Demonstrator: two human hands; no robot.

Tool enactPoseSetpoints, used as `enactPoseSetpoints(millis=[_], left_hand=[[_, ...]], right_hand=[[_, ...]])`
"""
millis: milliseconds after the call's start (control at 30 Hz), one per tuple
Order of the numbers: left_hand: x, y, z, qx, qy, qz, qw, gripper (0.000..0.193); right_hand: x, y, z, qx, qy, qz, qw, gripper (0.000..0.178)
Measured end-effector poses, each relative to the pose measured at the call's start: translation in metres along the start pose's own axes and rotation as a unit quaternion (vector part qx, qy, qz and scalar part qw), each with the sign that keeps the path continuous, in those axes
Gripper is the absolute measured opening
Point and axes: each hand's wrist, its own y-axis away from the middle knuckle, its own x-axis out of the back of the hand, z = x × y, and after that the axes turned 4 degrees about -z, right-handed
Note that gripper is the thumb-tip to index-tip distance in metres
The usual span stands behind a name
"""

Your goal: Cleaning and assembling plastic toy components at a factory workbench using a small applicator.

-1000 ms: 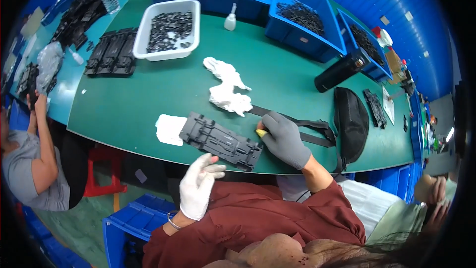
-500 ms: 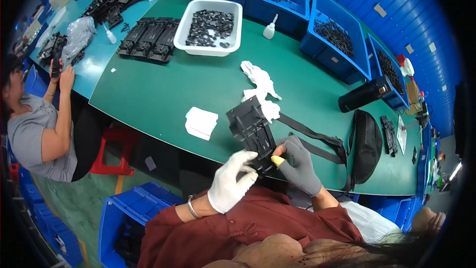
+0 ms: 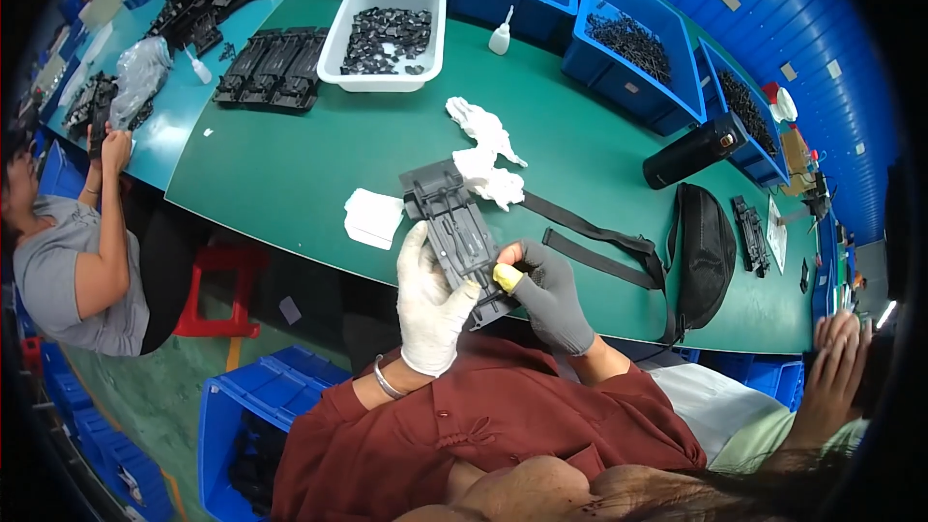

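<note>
A long black molded plastic part [image 3: 468, 244] is tilted up over the table's front edge, its ribbed, recessed face showing. My left hand [image 3: 432, 309], in a white glove, is wrapped round its left side, with the thumb over the lower face. At the part's right edge, my right hand [image 3: 553, 298] has its thumb and a finger closed together on it. This hand wears a grey glove with a bare fingertip and a yellow-covered thumb. Whether a smaller piece sits between those fingertips cannot be seen. Just beyond the part lie a crumpled white cloth [image 3: 493, 182] and folded white cloth [image 3: 373, 219].
A white tub [image 3: 333, 63] of small black pieces stands beside similar molded parts [image 3: 271, 68]. Behind are blue bins [image 3: 633, 97] and a dropper bottle [image 3: 500, 37]. To the right lie a black flask [image 3: 691, 151] and waist bag [image 3: 704, 256]. A co-worker [image 3: 82, 261] sits at left.
The black part has turned to show its recessed face and moved left. My left hand has shifted from its lower end up along its left side; my right hand has moved slightly left and up.
</note>
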Motion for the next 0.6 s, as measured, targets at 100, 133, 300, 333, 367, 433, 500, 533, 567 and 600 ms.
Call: enactPoseSetpoints(millis=[100, 133, 300, 333, 367, 433, 500, 533, 567, 600], left_hand=[[0.01, -0.004, -0.002, -0.005, -0.103, -0.033, 0.994, 0.064], [0.013, -0.005, 0.002, -0.032, -0.219, -0.042, 0.974, 0.041], [0.01, -0.01, 0.013, 0.018, -0.262, -0.078, 0.962, 0.022], [0.008, -0.011, 0.012, 0.024, -0.281, -0.089, 0.955, 0.021], [0.006, -0.011, 0.011, 0.013, -0.302, -0.088, 0.949, 0.02], [0.005, -0.014, 0.009, 0.02, -0.316, -0.088, 0.944, 0.02], [0.004, -0.014, 0.006, -0.002, -0.337, -0.089, 0.937, 0.021], [0.003, -0.012, 0.005, -0.001, -0.337, -0.089, 0.937, 0.021], [0.001, -0.012, 0.004, 0.002, -0.322, -0.089, 0.943, 0.021], [0.0, -0.012, 0.003, 0.004, -0.306, -0.089, 0.948, 0.021]], right_hand=[[0.001, -0.001, 0.002, -0.005, -0.119, 0.018, 0.993, 0.011], [0.002, -0.004, 0.005, 0.019, -0.123, 0.049, 0.991, 0.011], [0.026, -0.004, 0.0, 0.009, -0.16, 0.06, 0.985, 0.01], [0.031, -0.004, 0.001, 0.019, -0.127, 0.036, 0.991, 0.01], [0.031, -0.002, -0.002, 0.018, -0.128, 0.039, 0.991, 0.01], [0.029, 0.001, -0.008, 0.016, -0.077, 0.049, 0.996, 0.011], [0.034, 0.002, -0.009, 0.014, -0.065, 0.04, 0.997, 0.012], [0.035, 0.004, -0.009, 0.014, -0.052, 0.03, 0.998, 0.014], [0.035, 0.003, -0.009, 0.014, -0.052, 0.029, 0.998, 0.014], [0.034, 0.003, -0.008, 0.014, -0.071, 0.029, 0.997, 0.014]])
